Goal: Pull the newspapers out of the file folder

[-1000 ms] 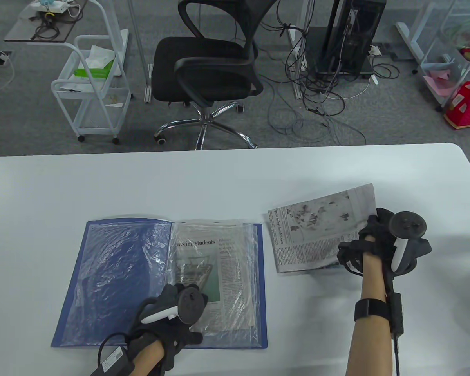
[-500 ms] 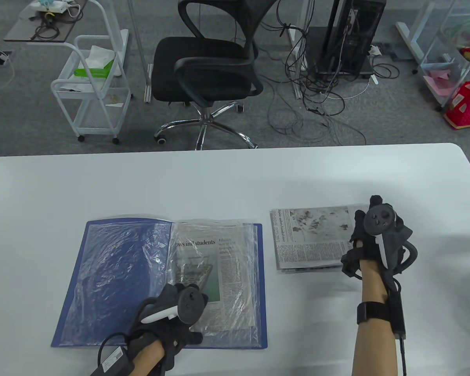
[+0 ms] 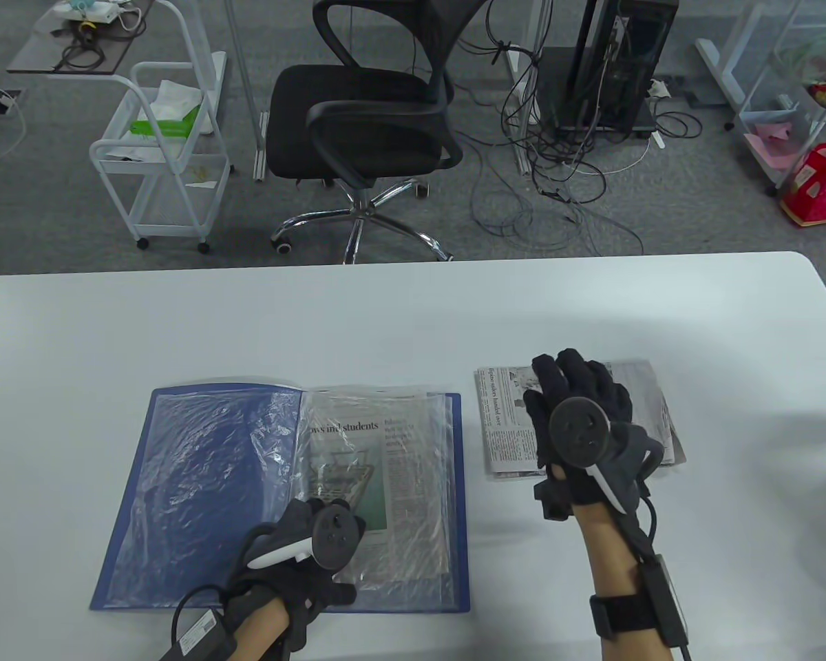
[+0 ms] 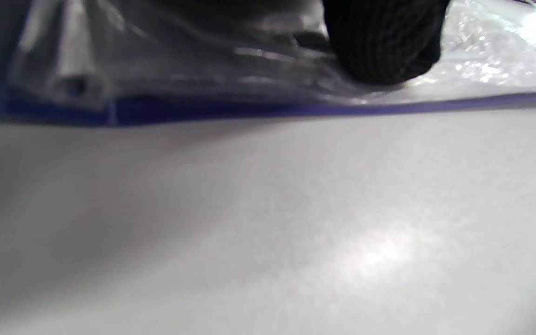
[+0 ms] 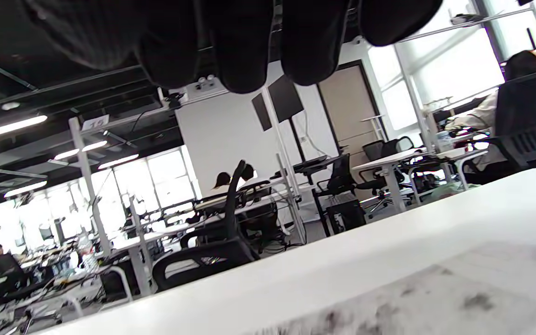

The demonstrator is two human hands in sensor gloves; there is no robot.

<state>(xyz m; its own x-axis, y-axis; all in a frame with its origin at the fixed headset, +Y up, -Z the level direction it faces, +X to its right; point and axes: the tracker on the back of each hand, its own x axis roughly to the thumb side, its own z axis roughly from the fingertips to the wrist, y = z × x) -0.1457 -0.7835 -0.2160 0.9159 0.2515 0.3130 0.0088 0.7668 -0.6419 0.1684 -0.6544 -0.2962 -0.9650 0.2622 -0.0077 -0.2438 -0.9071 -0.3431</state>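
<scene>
A blue file folder (image 3: 199,482) lies open on the white table, with a newspaper (image 3: 392,468) inside the clear sleeve of its right page. My left hand (image 3: 303,544) rests on the sleeve's lower part. In the left wrist view a fingertip (image 4: 384,42) presses the plastic near the folder's blue edge (image 4: 296,110). A pulled-out newspaper (image 3: 506,427) lies flat to the right of the folder. My right hand (image 3: 578,399) is over it with fingers spread, holding nothing. In the right wrist view the fingers (image 5: 244,46) hang above the paper (image 5: 458,298).
Bare white table (image 3: 385,317) lies beyond the folder and the paper, up to its far edge. Past it on the floor stand a black office chair (image 3: 365,117), a white cart (image 3: 165,151), a computer tower (image 3: 619,62) and loose cables.
My right hand laid the newspaper flat on the table, let go of its right edge and moved left over it with fingers spread. The left hand and folder have not moved.
</scene>
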